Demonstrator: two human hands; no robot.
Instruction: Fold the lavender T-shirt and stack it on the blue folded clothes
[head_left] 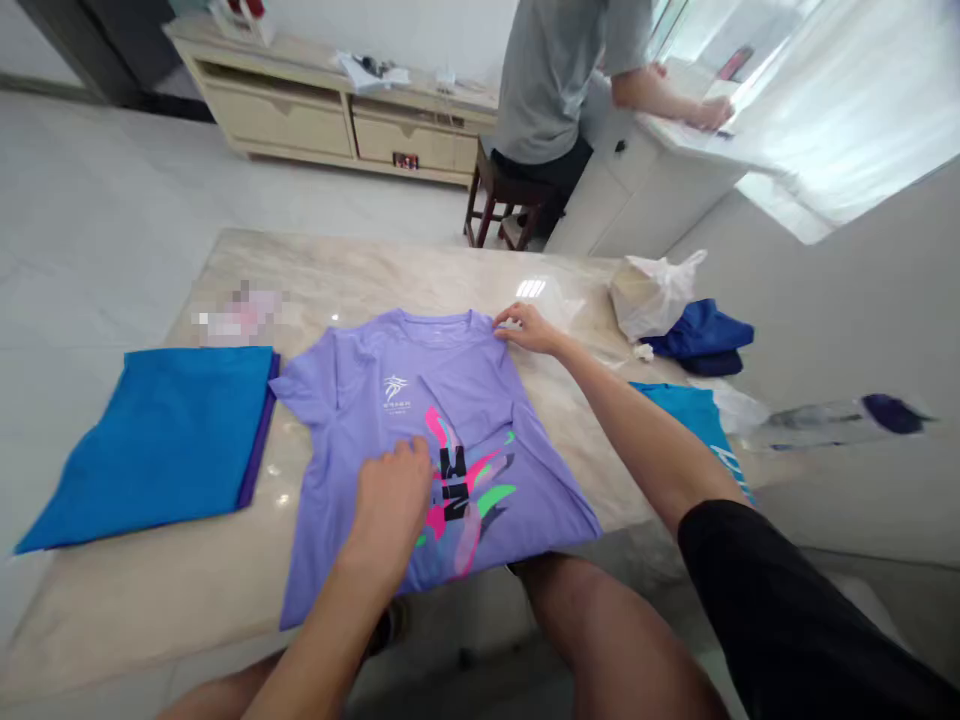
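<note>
A purple T-shirt (352, 440) lies face up on the marble-patterned table, collar away from me. It bears a white logo and a bright pink, green and black print, and its lower edge hangs over the table's near side. My left hand (394, 500) is closed on the shirt's middle beside the print, with the fingertips partly hidden. At the shoulder right of the collar, my right hand (529, 328) pinches the fabric. The left sleeve is spread out; no right sleeve shows.
Folded blue and purple cloth (172, 430) lies on the table (247, 590) at left. On the right are a white plastic bag (652, 295), dark blue cloth (705, 335) and a turquoise garment (686, 410). Beyond, a person (555, 80) sits on a stool (510, 190).
</note>
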